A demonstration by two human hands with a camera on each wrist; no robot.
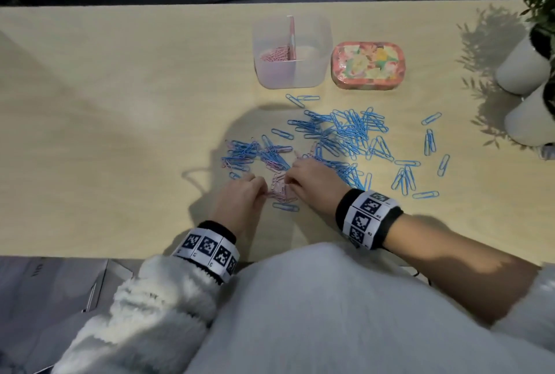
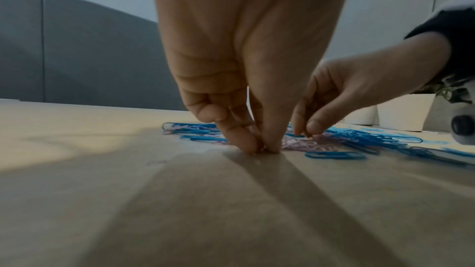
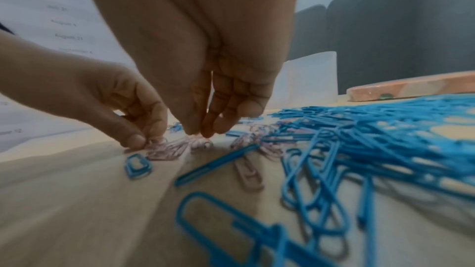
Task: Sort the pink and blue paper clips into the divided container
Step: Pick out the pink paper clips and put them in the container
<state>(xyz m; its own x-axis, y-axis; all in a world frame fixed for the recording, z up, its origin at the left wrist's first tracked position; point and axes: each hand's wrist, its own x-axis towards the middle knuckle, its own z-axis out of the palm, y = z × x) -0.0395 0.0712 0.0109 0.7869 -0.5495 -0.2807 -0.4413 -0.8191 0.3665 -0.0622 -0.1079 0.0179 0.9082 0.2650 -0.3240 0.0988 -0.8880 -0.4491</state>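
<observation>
A small heap of pink paper clips (image 1: 280, 192) lies near the table's front edge, between my two hands. My left hand (image 1: 264, 192) pinches at the heap's left side, thumb and forefinger pressed together on the tabletop (image 2: 262, 148). My right hand (image 1: 289, 180) pinches clips at the heap's top right, fingertips down on them (image 3: 197, 134). Blue paper clips (image 1: 345, 133) spread widely behind and to the right. The clear divided container (image 1: 318, 73) stands further back, with pink clips (image 1: 274, 55) in its left compartment. Its right compartment looks bare.
A flowered tin (image 1: 369, 64) sits just right of the container. Two white plant pots (image 1: 522, 70) stand at the table's right end. A few pink clips are mixed into the blue cluster (image 1: 255, 154) behind my left hand. The tabletop (image 1: 120, 133) stretches bare to the left.
</observation>
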